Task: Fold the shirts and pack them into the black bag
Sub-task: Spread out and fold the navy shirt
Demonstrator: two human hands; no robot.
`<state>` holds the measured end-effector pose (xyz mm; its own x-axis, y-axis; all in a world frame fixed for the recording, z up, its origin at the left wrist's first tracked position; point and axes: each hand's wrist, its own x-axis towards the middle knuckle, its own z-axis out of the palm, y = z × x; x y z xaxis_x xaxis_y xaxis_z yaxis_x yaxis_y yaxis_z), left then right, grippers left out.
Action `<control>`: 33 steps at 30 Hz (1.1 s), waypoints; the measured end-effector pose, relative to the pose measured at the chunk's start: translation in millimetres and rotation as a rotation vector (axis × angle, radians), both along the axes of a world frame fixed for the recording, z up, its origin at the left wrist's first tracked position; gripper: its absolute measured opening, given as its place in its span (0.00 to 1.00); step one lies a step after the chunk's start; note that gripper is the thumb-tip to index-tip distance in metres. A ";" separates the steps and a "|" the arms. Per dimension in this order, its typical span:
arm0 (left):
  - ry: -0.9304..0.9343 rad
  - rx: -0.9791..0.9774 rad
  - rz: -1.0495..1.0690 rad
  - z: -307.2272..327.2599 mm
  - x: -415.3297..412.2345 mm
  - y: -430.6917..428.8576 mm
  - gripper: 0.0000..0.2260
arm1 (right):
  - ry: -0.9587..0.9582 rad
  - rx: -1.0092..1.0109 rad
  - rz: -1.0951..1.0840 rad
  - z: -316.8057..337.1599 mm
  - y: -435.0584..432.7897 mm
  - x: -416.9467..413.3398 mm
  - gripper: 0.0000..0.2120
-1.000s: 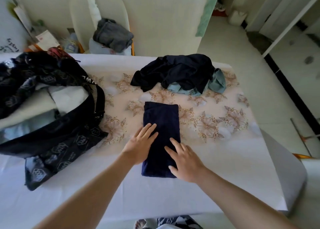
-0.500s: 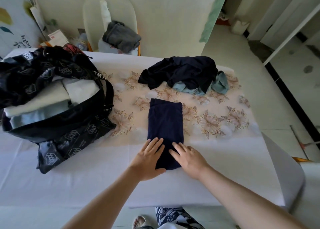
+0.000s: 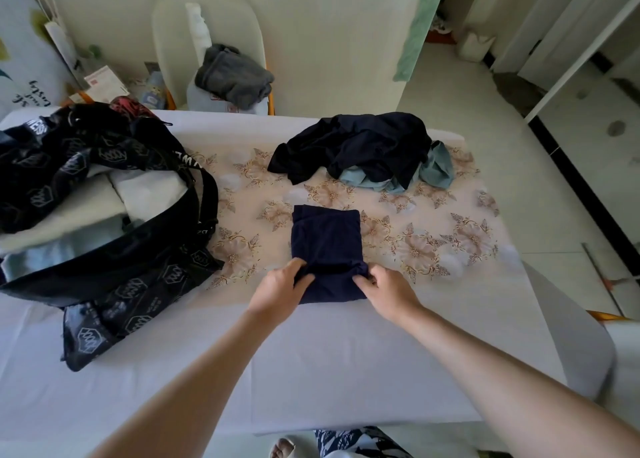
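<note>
Gripping the navy shirt [image 3: 327, 239] near end, both hands; long axis runs away.

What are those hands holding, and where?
Both hands, left and right, pinch the folded navy shirt at its near edge, one at each corner.

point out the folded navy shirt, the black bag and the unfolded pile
folded navy shirt [image 3: 325, 237], head view, flat upper panel
black bag [image 3: 114, 267], head view, near side wall
unfolded pile [image 3: 367, 146], head view, dark top garment
</note>
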<state>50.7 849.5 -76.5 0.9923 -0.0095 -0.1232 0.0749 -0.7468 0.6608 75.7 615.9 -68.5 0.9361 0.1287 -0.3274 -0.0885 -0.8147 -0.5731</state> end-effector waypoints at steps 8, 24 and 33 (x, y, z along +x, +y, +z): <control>-0.580 0.362 -0.377 -16.6 23.6 -36.4 0.14 | -0.016 -0.145 -0.202 -17.5 18.3 43.8 0.16; -0.221 0.509 -0.507 -52.0 59.6 -9.1 0.44 | -0.229 -0.410 0.646 -48.9 -7.9 43.8 0.41; -0.143 0.155 -0.389 -40.0 48.8 10.7 0.25 | -0.070 -0.229 0.416 -21.1 7.6 60.3 0.35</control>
